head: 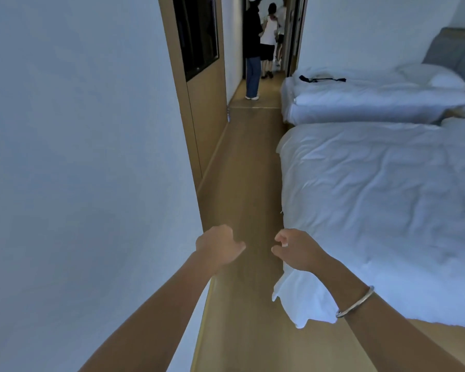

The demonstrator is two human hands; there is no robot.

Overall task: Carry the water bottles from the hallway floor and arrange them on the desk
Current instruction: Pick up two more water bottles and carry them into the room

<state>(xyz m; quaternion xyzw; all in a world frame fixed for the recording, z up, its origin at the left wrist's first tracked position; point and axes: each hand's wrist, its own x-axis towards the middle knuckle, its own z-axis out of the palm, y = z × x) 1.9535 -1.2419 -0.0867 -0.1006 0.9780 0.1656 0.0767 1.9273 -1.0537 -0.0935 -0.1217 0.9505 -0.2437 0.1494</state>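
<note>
My left hand [218, 248] and my right hand [295, 249] are stretched out in front of me over the wooden floor [242, 183], both with loosely curled fingers and holding nothing. A metal bangle [356, 302] sits on my right forearm. A small bottle-like object [228, 114] stands on the floor against the wooden panel far ahead; it is too small to identify. The desk is not in view.
A white wall [78, 157] runs along my left, then a wooden panel [204, 108] with a dark window. Two beds with white duvets [373, 197] fill the right. Several people [261, 44] stand in the narrow hallway ahead.
</note>
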